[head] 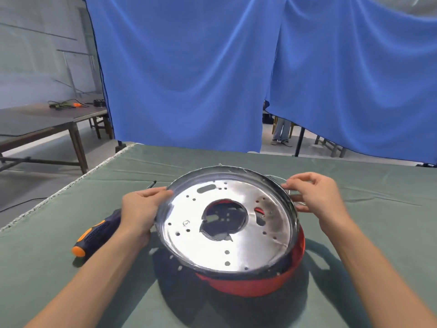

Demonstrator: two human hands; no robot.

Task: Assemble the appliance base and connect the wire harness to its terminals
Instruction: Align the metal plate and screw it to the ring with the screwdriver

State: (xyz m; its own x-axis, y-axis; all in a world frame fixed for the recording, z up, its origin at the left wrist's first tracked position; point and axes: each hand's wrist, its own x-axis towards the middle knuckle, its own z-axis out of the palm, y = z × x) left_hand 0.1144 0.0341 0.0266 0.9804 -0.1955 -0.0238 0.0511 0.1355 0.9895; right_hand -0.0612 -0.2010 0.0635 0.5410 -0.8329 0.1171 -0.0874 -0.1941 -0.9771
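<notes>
A round silver metal pan (236,247) with a large centre hole and several small holes is tilted toward me, resting on a red plastic appliance base (255,286) on the green table. My left hand (139,209) grips the pan's left rim with thumb on top. My right hand (316,195) grips the right rim, fingers curled over it. A red wire (259,210) shows through a slot on the pan's right side. The inside of the base is mostly hidden by the pan.
A screwdriver with a black and orange handle (94,235) lies left of my left wrist, its tip (152,184) pointing away. The green cloth-covered table (71,268) ends at its left edge. A blue curtain (189,67) hangs behind; another table (47,119) stands far left.
</notes>
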